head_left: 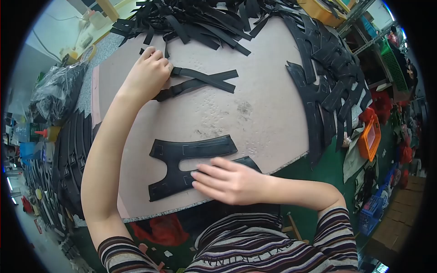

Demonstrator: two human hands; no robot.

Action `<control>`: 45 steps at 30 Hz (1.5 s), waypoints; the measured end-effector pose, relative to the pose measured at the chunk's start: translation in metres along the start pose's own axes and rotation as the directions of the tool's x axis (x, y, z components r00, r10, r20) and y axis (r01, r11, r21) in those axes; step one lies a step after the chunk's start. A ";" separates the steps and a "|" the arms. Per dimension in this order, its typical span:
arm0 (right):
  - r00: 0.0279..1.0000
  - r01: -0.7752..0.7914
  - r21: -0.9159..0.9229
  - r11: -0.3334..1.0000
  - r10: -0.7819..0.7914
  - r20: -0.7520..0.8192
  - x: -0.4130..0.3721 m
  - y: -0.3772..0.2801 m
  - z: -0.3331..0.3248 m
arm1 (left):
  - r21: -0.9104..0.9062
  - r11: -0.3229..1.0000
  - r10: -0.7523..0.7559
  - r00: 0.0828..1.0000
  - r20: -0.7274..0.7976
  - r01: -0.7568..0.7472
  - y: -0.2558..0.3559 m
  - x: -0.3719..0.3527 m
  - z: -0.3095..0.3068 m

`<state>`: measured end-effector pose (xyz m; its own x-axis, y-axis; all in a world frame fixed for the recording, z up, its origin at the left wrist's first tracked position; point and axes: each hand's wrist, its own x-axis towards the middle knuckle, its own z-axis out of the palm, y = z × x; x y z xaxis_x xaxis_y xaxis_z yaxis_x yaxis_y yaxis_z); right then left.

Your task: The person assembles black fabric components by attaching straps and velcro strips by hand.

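Observation:
My left hand [152,70] is closed around black straps [205,78]; two strap ends cross on the board to the right of the fist. A short dark strip shows above its knuckles, and the gripped parts are hidden by the fingers. Near the front edge lies a flat black H-shaped panel [172,166] with pale stitched or marked outlines on its arms. Over the panel's lower arm is my right hand [227,182], palm down, fingers extended and slightly blurred. It covers part of that arm, whose far end shows beyond the wrist.
A heap of black straps [200,22] lies along the back of the pale board [268,109]. More black cut panels [323,68] pile up on the right. Black straps with buckles [73,154] hang at the left, below a clear plastic bag [59,93]. An orange basket [369,139] stands off to the right.

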<state>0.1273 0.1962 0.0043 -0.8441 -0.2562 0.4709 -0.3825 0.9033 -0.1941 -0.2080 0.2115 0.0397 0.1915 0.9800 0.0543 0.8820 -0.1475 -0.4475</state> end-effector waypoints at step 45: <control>0.629 -0.775 0.373 0.510 0.566 0.533 0.052 0.012 -0.015 | -0.879 0.034 -0.493 0.773 0.399 0.475 0.152 -0.184 -0.088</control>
<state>0.0848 0.1986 0.0394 -0.9477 0.1667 -0.2720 0.3187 0.5313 -0.7849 -0.0712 -0.0033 0.0402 -0.4586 0.8838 -0.0931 0.4995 0.3430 0.7955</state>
